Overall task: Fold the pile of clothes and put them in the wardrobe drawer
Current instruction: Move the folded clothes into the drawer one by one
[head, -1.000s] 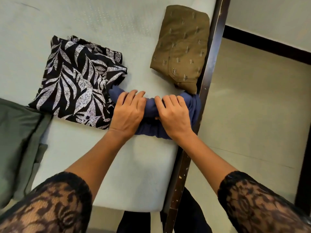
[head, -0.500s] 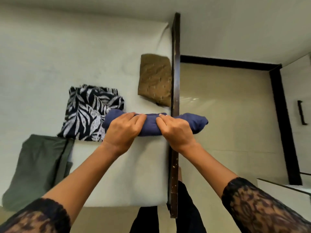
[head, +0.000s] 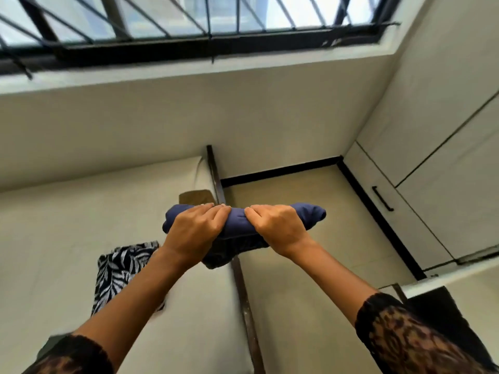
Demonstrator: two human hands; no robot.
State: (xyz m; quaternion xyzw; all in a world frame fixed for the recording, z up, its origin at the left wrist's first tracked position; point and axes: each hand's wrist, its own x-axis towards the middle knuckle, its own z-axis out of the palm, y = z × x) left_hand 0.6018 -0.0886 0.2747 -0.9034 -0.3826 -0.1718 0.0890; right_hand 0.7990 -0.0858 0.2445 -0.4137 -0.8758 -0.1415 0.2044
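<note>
left hand point(head: 193, 230) and right hand point(head: 278, 228) are both grasping the rolled navy-blue cloth garment point(head: 237, 221); carrying it to the white wardrobe point(head: 445, 190) drawer is probably coming next.

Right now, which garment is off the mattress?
The rolled navy garment, gripped by left hand and right hand; leaf-print garment and brown garment lie on the mattress.

Left grip point(head: 193, 230), right grip point(head: 278, 228) — clutching blue roll point(head: 310, 215)

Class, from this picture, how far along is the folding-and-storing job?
Done: leaf-print garment and brown garment lie folded on the bed. In hand: left hand and right hand grip the rolled blue garment, held up. Left: putting all three in the wardrobe.
</note>
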